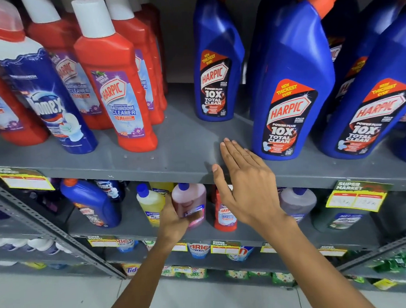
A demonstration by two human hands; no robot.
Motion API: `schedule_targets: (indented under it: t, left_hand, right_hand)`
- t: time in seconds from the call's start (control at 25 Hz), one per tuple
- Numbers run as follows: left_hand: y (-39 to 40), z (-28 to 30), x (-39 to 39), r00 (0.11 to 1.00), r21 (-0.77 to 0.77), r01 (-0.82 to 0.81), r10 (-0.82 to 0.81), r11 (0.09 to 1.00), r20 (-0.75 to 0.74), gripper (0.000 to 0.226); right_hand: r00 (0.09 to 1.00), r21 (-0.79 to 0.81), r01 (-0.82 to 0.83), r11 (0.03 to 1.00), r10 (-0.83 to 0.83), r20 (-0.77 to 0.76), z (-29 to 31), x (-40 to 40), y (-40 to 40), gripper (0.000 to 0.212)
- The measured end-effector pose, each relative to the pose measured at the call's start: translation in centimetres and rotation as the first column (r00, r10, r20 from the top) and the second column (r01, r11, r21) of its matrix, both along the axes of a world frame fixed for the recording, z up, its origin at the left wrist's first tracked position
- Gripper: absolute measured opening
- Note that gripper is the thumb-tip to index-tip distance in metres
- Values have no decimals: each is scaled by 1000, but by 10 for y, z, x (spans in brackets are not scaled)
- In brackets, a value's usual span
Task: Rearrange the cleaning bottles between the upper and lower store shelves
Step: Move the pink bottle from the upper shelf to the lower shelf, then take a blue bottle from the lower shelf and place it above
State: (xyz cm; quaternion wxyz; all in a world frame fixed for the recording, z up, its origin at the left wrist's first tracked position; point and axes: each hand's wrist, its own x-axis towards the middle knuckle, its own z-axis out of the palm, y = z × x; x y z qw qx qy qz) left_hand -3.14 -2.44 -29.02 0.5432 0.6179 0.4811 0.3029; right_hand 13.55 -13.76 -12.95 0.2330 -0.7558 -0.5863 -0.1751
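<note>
My left hand (175,219) is on the lower shelf, wrapped around a pink bottle (191,201) with a blue cap. A yellow bottle (150,204) stands just left of it. My right hand (243,182) hovers open, fingers together, over the front edge of the upper shelf (184,140), beside a large blue Harpic bottle (287,93). A smaller blue Harpic bottle (216,62) stands further back. Red Harpic bathroom cleaner bottles (116,87) and a blue Domex bottle (44,98) fill the upper shelf's left side.
More blue Harpic bottles (373,106) crowd the upper right. The lower shelf (135,229) also holds a leaning blue Harpic bottle (92,206), a red bottle (223,215) and a lilac bottle (298,199). Detergent packs sit on lower shelves. A slotted metal upright (40,225) crosses the left.
</note>
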Motion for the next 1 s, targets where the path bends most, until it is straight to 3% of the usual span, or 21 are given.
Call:
schedule_targets:
  t: [0.08,0.24,0.32,0.4,0.52,0.64,0.8,0.96,1.0]
  left_hand:
    - [-13,-1,-11,999,-30,1,0,1000,50,106]
    - [-42,-12,-48,999,-17,-43,43,999,-24,69]
    - [-46,-16,-81,992,-67,-92,86,993,-94,52]
    - [-40,-18,-122,972,-69,-149,134,986,-192,48]
    - [-14,-9,-180,945,-47,-260,244,964,-219,42]
    - [39,-16,-228,926,-60,-315,293,947,-237,39]
    - [127,-39,-261,935,-36,-306,292,951,-203,59]
    - [188,-66,-276,929,-30,-125,106,992,-354,94]
    - [197,-69,-276,942,-52,-84,62,995,-331,100]
  right_hand:
    - [1000,26,-18,1000,18,-13,1,-1,0,60]
    - [984,193,-78,978,107,-143,0,-16,-4,55]
    - [925,319,-199,927,285,-252,-9,-43,-9,53]
    - [830,376,-380,845,491,-264,-31,-83,-11,50]
    - [711,267,-556,787,617,-338,-81,-142,3,54]
    - [698,100,-537,837,508,-504,-135,-180,45,63]
    - [788,-103,-444,890,333,-517,-203,-215,113,73]
    - [843,-257,-324,910,155,-514,-256,-238,161,77]
    - [850,-287,-304,909,122,-513,-267,-243,169,78]
